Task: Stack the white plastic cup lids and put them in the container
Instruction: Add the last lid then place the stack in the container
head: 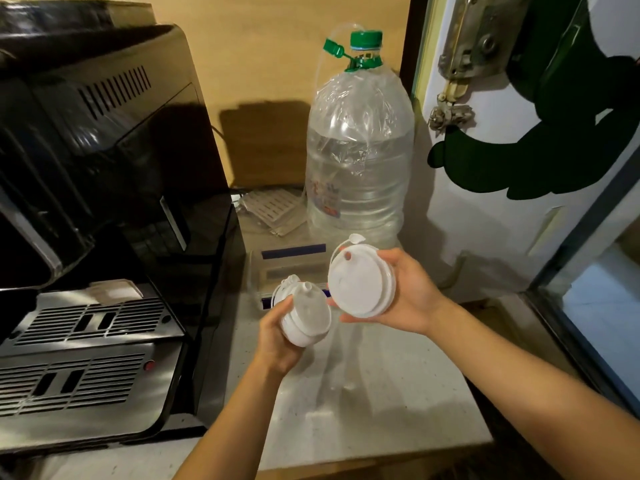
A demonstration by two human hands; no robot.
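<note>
My left hand [277, 341] grips a small stack of white plastic cup lids [306, 315], tilted with the tops facing right. My right hand [405, 292] grips a second stack of white lids [358, 280], its flat face turned toward the left stack. The two stacks are close together above the counter, a small gap between them. A clear plastic container [273, 268] with a blue strip stands on the counter just behind the hands, partly hidden by the lids.
A black and steel coffee machine [104, 237] fills the left side. A large water bottle [358, 150] with a green cap stands behind the container. The light counter [363, 403] ends at a front edge; a white door [519, 202] is at the right.
</note>
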